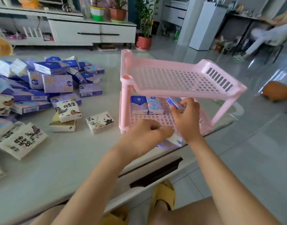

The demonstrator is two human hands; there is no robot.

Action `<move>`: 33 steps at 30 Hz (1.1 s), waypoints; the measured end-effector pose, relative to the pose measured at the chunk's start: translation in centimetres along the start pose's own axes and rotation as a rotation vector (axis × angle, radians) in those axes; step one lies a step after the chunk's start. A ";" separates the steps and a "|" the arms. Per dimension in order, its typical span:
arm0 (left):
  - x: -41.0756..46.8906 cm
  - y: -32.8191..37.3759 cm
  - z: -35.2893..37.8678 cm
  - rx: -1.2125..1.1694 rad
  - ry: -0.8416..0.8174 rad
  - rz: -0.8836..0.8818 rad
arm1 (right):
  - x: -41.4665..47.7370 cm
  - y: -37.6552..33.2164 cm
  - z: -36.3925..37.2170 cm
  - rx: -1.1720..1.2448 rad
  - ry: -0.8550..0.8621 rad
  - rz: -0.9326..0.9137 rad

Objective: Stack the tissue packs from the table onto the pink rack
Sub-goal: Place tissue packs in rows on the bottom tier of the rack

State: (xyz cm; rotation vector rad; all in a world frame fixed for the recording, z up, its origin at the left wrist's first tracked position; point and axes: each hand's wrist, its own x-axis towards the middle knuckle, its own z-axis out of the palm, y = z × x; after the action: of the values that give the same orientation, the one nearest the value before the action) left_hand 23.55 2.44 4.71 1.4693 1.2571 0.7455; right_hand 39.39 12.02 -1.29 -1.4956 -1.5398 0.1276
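Observation:
A pink two-tier rack (pixel 177 78) stands at the table's right edge. On its lower shelf two blue tissue packs (pixel 146 105) stand side by side. My right hand (pixel 186 116) reaches under the top tier and pinches a third blue pack (pixel 174 101) beside them. My left hand (pixel 146 135) grips another blue-and-white pack (pixel 175 141) just in front of the rack. A heap of blue packs (pixel 47 82) lies at the table's left, with white bird-printed packs (pixel 68 110) nearer me.
One white pack (pixel 100 121) lies alone just left of the rack. The table edge with a dark drawer slot (pixel 155 174) runs under my arms. An orange object (pixel 277 90) sits on the floor to the right. A white cabinet and potted plants stand behind.

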 end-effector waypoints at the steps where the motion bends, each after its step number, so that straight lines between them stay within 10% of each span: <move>1: 0.4 -0.3 0.2 0.035 0.016 0.014 | 0.2 0.1 0.5 0.003 0.006 -0.007; 11: 2.5 -0.8 1.8 0.079 0.216 0.192 | 1.2 0.9 1.8 -0.139 -0.341 0.061; 17: 4.5 -1.6 3.2 0.027 0.390 0.349 | 1.1 -1.4 -2.9 0.356 -0.176 0.329; 22: 5.9 -2.6 3.9 0.201 0.462 0.627 | -1.9 -3.0 -5.9 0.588 -0.529 0.512; 27: 6.4 -2.6 3.8 0.326 0.379 0.625 | -1.3 -2.5 -5.0 0.733 -0.336 0.567; 33: 7.0 -3.8 3.0 0.778 0.361 0.262 | 0.7 -0.5 -2.9 0.146 0.062 0.316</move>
State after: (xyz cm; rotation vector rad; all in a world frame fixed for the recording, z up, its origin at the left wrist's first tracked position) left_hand 26.90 7.93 -0.80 2.2279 1.7694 0.7499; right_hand 41.13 10.99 0.98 -1.5996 -1.2097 0.3657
